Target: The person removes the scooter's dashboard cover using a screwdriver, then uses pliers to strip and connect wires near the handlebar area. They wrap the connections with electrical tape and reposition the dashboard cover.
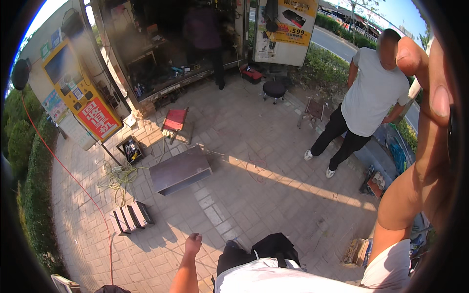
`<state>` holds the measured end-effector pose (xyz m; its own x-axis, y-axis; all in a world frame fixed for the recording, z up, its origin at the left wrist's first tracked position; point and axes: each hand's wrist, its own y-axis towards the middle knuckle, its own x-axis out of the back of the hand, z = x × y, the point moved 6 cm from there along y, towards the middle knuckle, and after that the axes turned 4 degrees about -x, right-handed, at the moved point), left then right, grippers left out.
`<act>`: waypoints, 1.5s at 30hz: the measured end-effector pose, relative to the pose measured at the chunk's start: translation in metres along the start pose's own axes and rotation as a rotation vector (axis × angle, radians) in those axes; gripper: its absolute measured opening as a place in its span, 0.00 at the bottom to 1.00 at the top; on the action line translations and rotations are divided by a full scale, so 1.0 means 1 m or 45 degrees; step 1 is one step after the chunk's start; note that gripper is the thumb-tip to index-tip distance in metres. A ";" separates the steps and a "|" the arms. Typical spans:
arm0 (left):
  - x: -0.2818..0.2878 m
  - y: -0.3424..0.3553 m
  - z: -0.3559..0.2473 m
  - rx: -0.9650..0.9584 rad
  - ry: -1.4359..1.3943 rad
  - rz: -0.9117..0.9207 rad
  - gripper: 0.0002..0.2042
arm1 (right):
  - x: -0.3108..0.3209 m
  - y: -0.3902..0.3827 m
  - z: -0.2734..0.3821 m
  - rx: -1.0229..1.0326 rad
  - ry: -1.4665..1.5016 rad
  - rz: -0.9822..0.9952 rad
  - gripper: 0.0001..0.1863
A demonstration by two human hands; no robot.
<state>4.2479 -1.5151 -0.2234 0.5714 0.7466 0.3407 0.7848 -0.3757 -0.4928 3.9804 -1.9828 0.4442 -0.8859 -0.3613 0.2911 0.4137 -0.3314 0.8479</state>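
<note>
My left hand (193, 243) hangs low with curled fingers above the brick paving (254, 205); whether it holds anything is too small to tell. My right hand (430, 88) is raised close to the camera at the right rim, fingers bent beside a dark edge, its grip partly hidden. A long brown-grey box (180, 167) lies ahead on the paving. Several dark-edged rectangular units (132, 217) stand in a row left of my left hand.
A person in a grey T-shirt (369, 93) stands right; another (205, 39) is in the kiosk doorway. A red folding stool (175, 118), round black stool (273, 90), tool crate (131, 149), coiled hoses (122, 178) and yellow machine (73, 78) surround the paving. A red cord (73, 171) runs left.
</note>
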 end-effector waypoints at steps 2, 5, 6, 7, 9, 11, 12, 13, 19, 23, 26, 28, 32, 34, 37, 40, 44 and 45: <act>-0.009 0.076 -0.112 -0.274 -0.001 0.007 0.18 | -0.024 0.025 -0.038 0.004 0.010 -0.022 0.42; -0.019 0.132 -0.194 -0.515 0.046 -0.081 0.18 | -0.060 0.055 -0.113 -0.028 0.057 -0.055 0.42; -0.024 0.153 -0.214 -0.663 0.012 -0.114 0.18 | -0.066 0.072 -0.143 -0.021 0.058 -0.068 0.43; -0.026 0.162 -0.215 -0.633 -0.004 -0.110 0.18 | -0.065 0.087 -0.170 -0.021 0.042 -0.085 0.43; -0.021 0.174 -0.213 -0.455 0.228 -0.182 0.19 | -0.063 0.117 -0.224 -0.049 0.019 -0.137 0.43; -0.006 0.173 -0.206 -0.146 0.447 -0.145 0.18 | -0.063 0.151 -0.276 -0.118 0.052 -0.170 0.44; -0.002 0.169 -0.206 -0.051 0.484 -0.118 0.18 | -0.065 0.167 -0.298 -0.140 0.073 -0.185 0.44; -0.001 0.168 -0.206 0.018 0.497 -0.108 0.18 | -0.068 0.182 -0.317 -0.143 0.074 -0.181 0.44; -0.031 0.177 -0.207 0.233 0.429 -0.168 0.16 | -0.139 0.249 -0.433 -0.078 -0.114 0.019 0.45; -0.048 0.153 -0.200 0.362 0.428 -0.216 0.15 | -0.187 0.255 -0.517 -0.184 -0.163 0.174 0.46; -0.060 0.140 -0.197 0.360 0.440 -0.206 0.14 | -0.207 0.251 -0.560 -0.227 -0.231 0.248 0.47; -0.062 0.140 -0.196 0.299 0.475 -0.205 0.14 | -0.223 0.246 -0.580 -0.266 -0.264 0.309 0.47; -0.045 0.181 -0.195 0.040 0.473 -0.212 0.14 | -0.251 0.249 -0.580 -0.280 -0.337 0.391 0.48; -0.027 0.222 -0.168 0.492 0.383 -0.185 0.22 | -0.268 0.256 -0.552 -0.180 -0.348 0.383 0.48; -0.013 0.272 -0.168 0.503 0.299 -0.237 0.21 | -0.313 0.266 -0.491 0.025 -0.113 0.396 0.49; -0.026 0.324 -0.187 0.435 0.129 -0.285 0.20 | -0.396 0.245 -0.447 0.071 0.351 0.520 0.49; -0.066 0.379 -0.218 0.280 0.102 -0.097 0.20 | -0.596 0.100 -0.502 -0.758 0.908 0.896 0.40; -0.074 0.389 -0.220 0.252 0.126 -0.038 0.20 | -0.650 0.029 -0.527 -1.172 0.923 0.981 0.32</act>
<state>4.5639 -1.8370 -0.2640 0.5766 0.6949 0.4296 0.7451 -0.2317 -0.6253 4.6784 -2.2172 0.0462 -0.1890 -0.9819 0.0140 0.9776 -0.1894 -0.0913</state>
